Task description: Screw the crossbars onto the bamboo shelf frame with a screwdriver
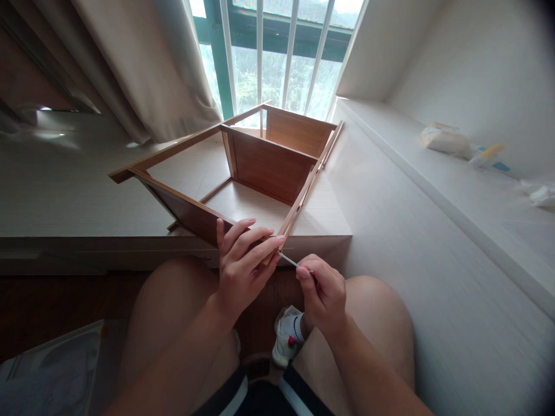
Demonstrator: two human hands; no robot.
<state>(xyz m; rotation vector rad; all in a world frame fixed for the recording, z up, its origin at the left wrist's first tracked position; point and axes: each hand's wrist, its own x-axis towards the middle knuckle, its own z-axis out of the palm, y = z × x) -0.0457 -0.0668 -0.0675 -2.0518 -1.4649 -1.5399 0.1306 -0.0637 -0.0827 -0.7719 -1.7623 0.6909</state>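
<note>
A brown wooden shelf frame [269, 164] with panels lies on its side on the pale ledge [78, 196], its near corner jutting over the ledge's front edge. My left hand [243, 266] grips that near corner, fingers stretched across the end panel. Between the thumb and fingers of my right hand [323, 289] is a thin grey metal rod, which looks like a hex key [289, 260]. Its tip meets the corner of the frame beside my left fingertips. The far end of the rod is hidden in my right hand, and the fastener at the corner cannot be made out.
A barred window [277, 63] is behind the frame, with a beige curtain [151, 63] to its left. On the right, a higher white counter [433, 173] bears a plastic-wrapped packet [446, 140] and small bags. A clear plastic-like sheet [56, 364] lies at lower left.
</note>
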